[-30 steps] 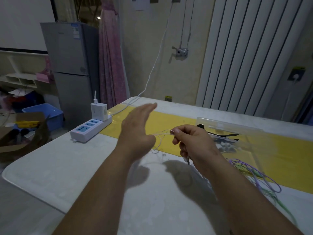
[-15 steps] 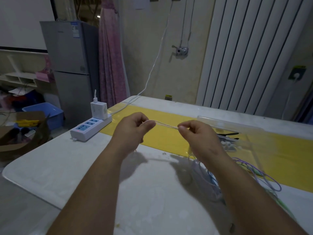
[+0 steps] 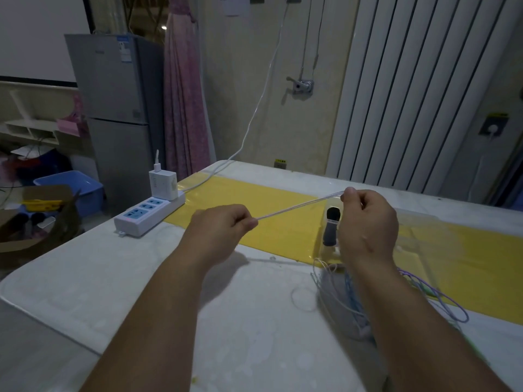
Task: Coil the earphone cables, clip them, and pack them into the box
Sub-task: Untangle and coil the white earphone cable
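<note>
**Straightening an earphone cable before the first coil is wound**

A white earphone cable [image 3: 299, 206] is held taut between two hands above the table [image 3: 119, 278]. One end is pinched between the thumb and curled forefinger of the left hand [image 3: 223, 226]. The other end is grasped in the closed fingers of the right hand [image 3: 366, 222], which is raised higher and farther out. More than one strand appears to be drawn out side by side.

The step in hand is judged to be the pulling straight of the cable. No loop is yet formed and no clip is fitted.

A loose heap of further cables [image 3: 336, 295] is seen under the right wrist, and a purple cable [image 3: 444, 304] trails to the outer side of that forearm. The clear box [image 3: 418, 230] is seen just beyond the right hand, with a dark object [image 3: 331, 230] at its near corner.

Next, even loops are likely to be called for, wound round the fingers of one hand under light tension, so that the thin wire is not kinked.
</note>
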`<state>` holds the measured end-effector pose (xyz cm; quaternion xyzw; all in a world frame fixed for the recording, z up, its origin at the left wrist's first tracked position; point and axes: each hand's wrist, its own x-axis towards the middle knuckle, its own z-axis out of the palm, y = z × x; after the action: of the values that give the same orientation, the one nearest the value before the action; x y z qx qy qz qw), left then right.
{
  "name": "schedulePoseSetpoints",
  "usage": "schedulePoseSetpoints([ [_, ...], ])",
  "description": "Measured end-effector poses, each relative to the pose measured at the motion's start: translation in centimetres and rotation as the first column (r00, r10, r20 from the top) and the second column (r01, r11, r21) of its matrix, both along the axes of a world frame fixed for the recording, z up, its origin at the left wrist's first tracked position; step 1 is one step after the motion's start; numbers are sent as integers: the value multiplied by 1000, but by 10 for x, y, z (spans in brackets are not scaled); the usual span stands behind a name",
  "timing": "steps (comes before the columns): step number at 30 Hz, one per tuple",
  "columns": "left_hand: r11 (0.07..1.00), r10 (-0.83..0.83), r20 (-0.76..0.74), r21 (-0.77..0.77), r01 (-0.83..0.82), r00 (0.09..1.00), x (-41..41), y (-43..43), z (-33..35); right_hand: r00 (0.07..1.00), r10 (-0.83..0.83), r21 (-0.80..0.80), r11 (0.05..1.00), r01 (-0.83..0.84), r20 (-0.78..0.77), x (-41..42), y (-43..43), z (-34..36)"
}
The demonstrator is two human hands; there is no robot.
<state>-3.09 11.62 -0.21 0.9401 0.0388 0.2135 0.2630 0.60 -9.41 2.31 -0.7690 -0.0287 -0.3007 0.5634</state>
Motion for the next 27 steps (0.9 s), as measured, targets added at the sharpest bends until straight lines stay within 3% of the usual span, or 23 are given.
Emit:
schedulePoseSetpoints([
  [2, 945, 89, 53, 311, -101, 995, 2, -2, 0, 1000, 13, 17, 1000, -13, 27, -3, 4, -1],
  [3, 929, 88, 91, 352, -115, 992, 4, -2, 0, 999, 11, 26, 1000, -12, 43, -4, 5, -1],
  [8, 993, -30, 12, 115, 28, 999, 2, -2, -6, 995, -39, 127, 992, 27, 95, -3, 2, 1],
  [13, 911, 191, -33, 377, -165, 981, 5, -5, -2, 994, -29, 145, 989, 14, 101, -4, 4, 0],
  [14, 945, 169, -34, 291, -151, 985, 5, -6, 1, 995, -18, 144, 989, 4, 96, -5, 5, 0],
  [15, 994, 102, -36, 54, -100, 994, 3, -9, 4, 996, 1, 137, 990, -13, 86, -5, 6, -1],
  [16, 970, 11, -22, -243, -16, 1000, 0, -13, 8, 997, 28, 121, 992, -36, 69, -4, 7, -2],
  [17, 870, -64, 15, -490, 63, 998, -2, -16, 10, 997, 60, 97, 993, -64, 47, -5, 9, -3],
  [18, 772, -104, 42, -626, 107, 994, -4, -18, 13, 995, 95, 64, 993, -97, 26, -5, 11, -3],
  [24, 353, -153, 99, -924, 148, 983, -8, -17, 17, 958, 259, -57, 962, -267, -124, -8, 23, -11],
  [27, 218, -151, 117, -965, 148, 982, -9, -18, 19, 856, 452, 266, 882, -388, -251, -12, 30, -10],
])
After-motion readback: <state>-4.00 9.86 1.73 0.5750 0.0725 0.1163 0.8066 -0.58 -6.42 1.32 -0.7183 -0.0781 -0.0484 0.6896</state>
